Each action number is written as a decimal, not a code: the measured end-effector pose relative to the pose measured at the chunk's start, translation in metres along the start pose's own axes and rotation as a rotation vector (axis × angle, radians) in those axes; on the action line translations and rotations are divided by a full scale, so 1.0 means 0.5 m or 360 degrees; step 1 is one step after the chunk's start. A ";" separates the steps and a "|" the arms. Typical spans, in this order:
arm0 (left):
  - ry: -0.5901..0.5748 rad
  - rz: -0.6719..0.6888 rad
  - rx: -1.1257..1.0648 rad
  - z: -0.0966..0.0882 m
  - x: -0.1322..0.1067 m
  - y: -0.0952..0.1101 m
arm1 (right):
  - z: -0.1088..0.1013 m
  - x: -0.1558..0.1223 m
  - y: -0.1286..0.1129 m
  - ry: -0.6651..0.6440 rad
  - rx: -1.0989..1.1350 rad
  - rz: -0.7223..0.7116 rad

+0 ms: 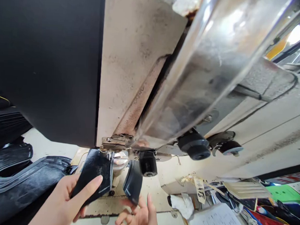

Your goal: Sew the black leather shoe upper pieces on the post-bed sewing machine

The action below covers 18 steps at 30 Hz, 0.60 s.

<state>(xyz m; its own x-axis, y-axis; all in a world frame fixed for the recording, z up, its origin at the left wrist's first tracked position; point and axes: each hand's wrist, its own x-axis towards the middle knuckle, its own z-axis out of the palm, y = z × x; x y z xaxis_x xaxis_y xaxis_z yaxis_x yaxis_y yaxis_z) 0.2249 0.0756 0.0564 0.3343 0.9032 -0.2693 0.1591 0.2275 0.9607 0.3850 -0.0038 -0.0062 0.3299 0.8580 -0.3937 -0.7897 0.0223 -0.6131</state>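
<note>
My left hand (pixel 70 197) is closed on a black leather-like piece (pixel 96 177), thumb on top and fingers underneath. The piece runs up under the head of a sewing machine (pixel 142 75) and has light marks near its lower edge. To the right, a second black flap (pixel 133 182) hangs from the machine's working area; whether both are one piece is hidden. Below that flap's tip is my right hand (pixel 139 216), palm turned up, fingers apart and loosely bent. Its fingertips are close to the tip and partly blurred; I see no grip on it.
Black curved pieces (pixel 28 176) lie at the left. A dark panel (pixel 47 60) and black knobs (pixel 195 145) crowd the space above my hands. At the lower right are a written sheet (pixel 218 222), a tag (pixel 199 190), a crumpled white wad (pixel 182 205) and mixed clutter.
</note>
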 end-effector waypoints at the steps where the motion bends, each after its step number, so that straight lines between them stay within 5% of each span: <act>1: -0.0004 -0.0036 -0.0014 -0.003 0.005 0.002 | -0.002 0.003 -0.002 0.0052 0.0013 -0.0051; 8: -0.0001 0.0043 0.0076 -0.015 0.029 0.022 | 0.020 -0.003 -0.016 0.0219 -0.0171 -0.0328; 18: -0.0112 0.0121 -0.0096 -0.032 0.105 0.033 | 0.040 0.025 -0.080 0.0164 -0.0189 -0.0508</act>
<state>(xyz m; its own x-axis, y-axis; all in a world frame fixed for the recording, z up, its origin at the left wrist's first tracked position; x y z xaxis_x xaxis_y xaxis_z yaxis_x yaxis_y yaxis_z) 0.2300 0.1327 0.0591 0.4080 0.8913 -0.1978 0.0755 0.1830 0.9802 0.4103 0.0163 0.0272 0.6053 0.7611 -0.2329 -0.5750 0.2158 -0.7892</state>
